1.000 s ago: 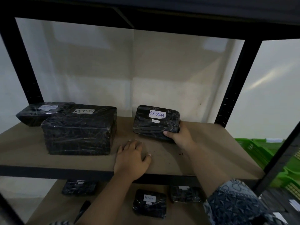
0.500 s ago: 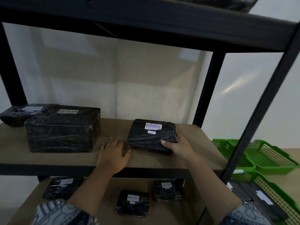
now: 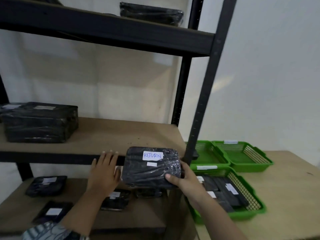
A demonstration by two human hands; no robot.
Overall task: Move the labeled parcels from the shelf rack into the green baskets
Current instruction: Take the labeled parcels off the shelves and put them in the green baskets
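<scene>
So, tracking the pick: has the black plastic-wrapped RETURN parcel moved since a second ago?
Yes. The black plastic-wrapped RETURN parcel has come forward off the brown shelf board, past its black front edge, held by the right hand.

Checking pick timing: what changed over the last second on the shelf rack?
The right hand, still gripping the small black plastic-wrapped parcel labelled RETURN, pulled it off the brown middle shelf board, forward past the front edge. The flat left hand slid back from the board to that edge. The large black wrapped parcel stayed put.

Shelf rack (image 3: 206, 94), large wrapped parcel (image 3: 39, 123) on middle board (image 3: 112, 134), small parcels (image 3: 45, 186) below, green baskets (image 3: 251, 168) on table (image 3: 290, 196)
</scene>
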